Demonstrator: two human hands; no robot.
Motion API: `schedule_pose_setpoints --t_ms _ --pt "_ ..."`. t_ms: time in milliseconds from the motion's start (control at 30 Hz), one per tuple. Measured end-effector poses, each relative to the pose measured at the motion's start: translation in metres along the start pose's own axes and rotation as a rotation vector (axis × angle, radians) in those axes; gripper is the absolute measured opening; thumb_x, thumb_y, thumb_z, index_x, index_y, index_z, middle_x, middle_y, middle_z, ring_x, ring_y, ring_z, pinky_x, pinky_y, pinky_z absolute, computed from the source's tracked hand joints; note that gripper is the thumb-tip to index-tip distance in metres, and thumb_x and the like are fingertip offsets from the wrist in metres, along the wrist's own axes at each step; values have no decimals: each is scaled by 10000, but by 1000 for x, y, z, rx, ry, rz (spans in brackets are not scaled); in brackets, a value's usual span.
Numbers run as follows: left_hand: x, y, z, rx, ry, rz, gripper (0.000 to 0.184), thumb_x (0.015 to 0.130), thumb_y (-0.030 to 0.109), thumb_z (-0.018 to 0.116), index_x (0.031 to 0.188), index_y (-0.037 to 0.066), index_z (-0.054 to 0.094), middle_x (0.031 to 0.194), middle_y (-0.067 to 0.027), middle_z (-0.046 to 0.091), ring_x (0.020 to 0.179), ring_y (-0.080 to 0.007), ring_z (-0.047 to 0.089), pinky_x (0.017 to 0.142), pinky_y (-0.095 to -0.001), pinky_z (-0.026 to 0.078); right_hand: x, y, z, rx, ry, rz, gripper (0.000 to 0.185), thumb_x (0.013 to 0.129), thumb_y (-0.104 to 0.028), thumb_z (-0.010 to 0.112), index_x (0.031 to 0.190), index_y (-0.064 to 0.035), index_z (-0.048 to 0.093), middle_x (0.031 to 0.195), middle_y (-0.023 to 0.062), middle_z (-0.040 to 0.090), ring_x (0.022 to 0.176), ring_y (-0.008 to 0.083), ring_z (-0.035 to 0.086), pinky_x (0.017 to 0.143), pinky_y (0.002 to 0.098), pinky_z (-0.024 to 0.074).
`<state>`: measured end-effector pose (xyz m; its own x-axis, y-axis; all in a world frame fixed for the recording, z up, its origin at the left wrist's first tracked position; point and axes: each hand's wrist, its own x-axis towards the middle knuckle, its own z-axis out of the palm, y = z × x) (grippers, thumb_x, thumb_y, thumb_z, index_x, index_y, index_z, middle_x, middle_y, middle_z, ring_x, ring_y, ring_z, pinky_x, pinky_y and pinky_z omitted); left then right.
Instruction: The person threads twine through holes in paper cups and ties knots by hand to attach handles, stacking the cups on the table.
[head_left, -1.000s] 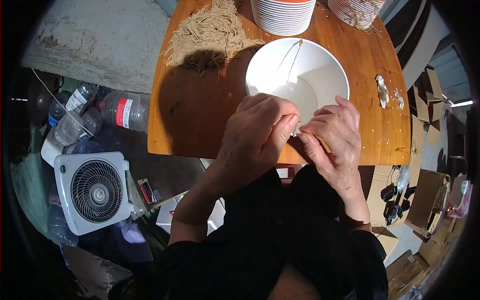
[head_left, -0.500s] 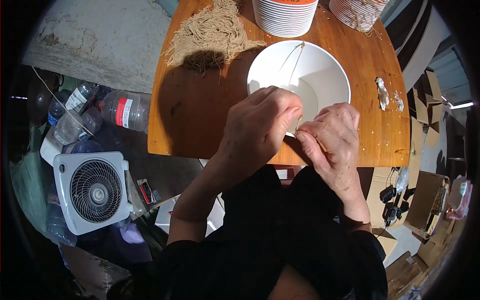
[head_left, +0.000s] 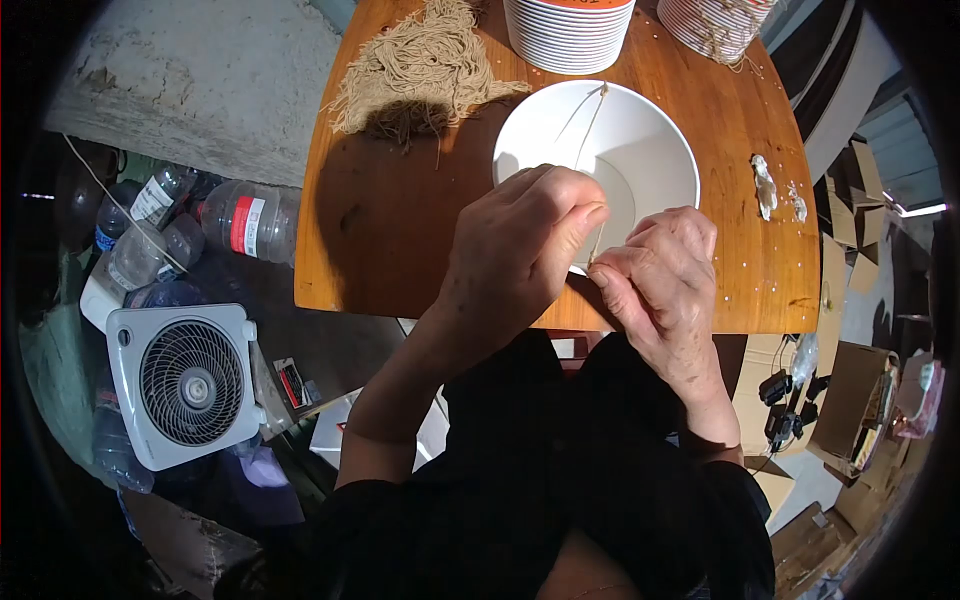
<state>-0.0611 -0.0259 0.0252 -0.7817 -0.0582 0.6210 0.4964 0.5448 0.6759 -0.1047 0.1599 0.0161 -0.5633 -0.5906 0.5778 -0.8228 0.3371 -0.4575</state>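
Observation:
A white paper bucket (head_left: 664, 135) stands at the near part of the wooden table, mouth up. A thin tan string (head_left: 590, 125) runs from a knot at its far rim down inside. At the near rim, my left hand (head_left: 525, 235) is closed in a pinch, with a short length of string showing below its fingertips. My right hand (head_left: 668, 270) pinches the same string low, close against the near rim. The fingertips hide the exact grip and part of the bucket's near edge.
Behind the bucket stands a stack of nested buckets (head_left: 570, 42); another stack with strings (head_left: 715, 25) is at the back right. A pile of tan strings (head_left: 425, 70) lies at the back left. White scraps (head_left: 765, 187) lie at right. A fan (head_left: 190, 385) stands below left.
My left hand has risen slightly, so a little more string shows between the two hands. My right hand stays pinched near the rim, almost still.

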Motion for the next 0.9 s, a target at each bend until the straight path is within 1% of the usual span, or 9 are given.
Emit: schedule_pose_setpoints --t_ms 100,233,400,500,567,733,833,900 --pt "-1 0 -3 4 -38 -24 94 951 -43 649 1016 13 611 864 -98 686 725 -178 662 636 -298 515 0 1 0 10 -2 -2 131 811 -187 821 865 -91 749 819 35 591 896 247 569 875 404 386" --pt "-3 1 -5 -10 -35 -38 99 951 -43 649 1023 11 608 868 -102 684 730 -184 664 633 -303 514 2 -2 1 12 5 17 145 814 -189 818 891 -86 750 837 36 606 916 254 574 887 413 388" --pt "-1 -4 -4 -28 -6 11 123 934 -54 655 1024 16 608 882 -102 691 740 -193 661 633 -312 517 1 -3 7 0 38 17 166 808 -198 823 899 -80 748 851 39 616 916 256 578 903 421 391" --pt "0 -6 -4 -21 -17 34 139 919 -62 660 1022 17 611 887 -102 694 759 -204 661 646 -317 525 0 -5 10 -33 56 -1 156 812 -186 819 897 -78 745 844 43 615 904 254 579 903 421 391" --pt "0 -5 -4 -31 -27 35 139 915 -63 663 1018 16 612 889 -103 694 764 -210 660 652 -320 527 0 -7 9 12 81 50 147 810 -176 822 888 -80 743 822 41 611 889 250 582 898 419 391" --pt "0 -3 -4 -54 -47 11 153 906 -67 668 1026 14 618 897 -107 695 771 -220 661 665 -322 532 4 -9 11 43 124 89 118 797 -151 823 863 -93 744 797 30 606 872 245 580 887 415 390" --pt "2 -6 -5 -30 -26 19 130 922 -59 656 1027 10 627 898 -110 691 775 -214 666 677 -318 533 5 -12 11 11 101 91 102 791 -135 820 850 -101 744 800 24 609 876 243 577 887 413 385" --pt "6 -9 -8 24 55 75 88 941 -48 641 1012 3 637 892 -112 689 779 -195 669 689 -311 529 4 -14 9 -11 85 92 94 789 -126 817 845 -104 744 806 22 613 885 241 576 890 413 380"
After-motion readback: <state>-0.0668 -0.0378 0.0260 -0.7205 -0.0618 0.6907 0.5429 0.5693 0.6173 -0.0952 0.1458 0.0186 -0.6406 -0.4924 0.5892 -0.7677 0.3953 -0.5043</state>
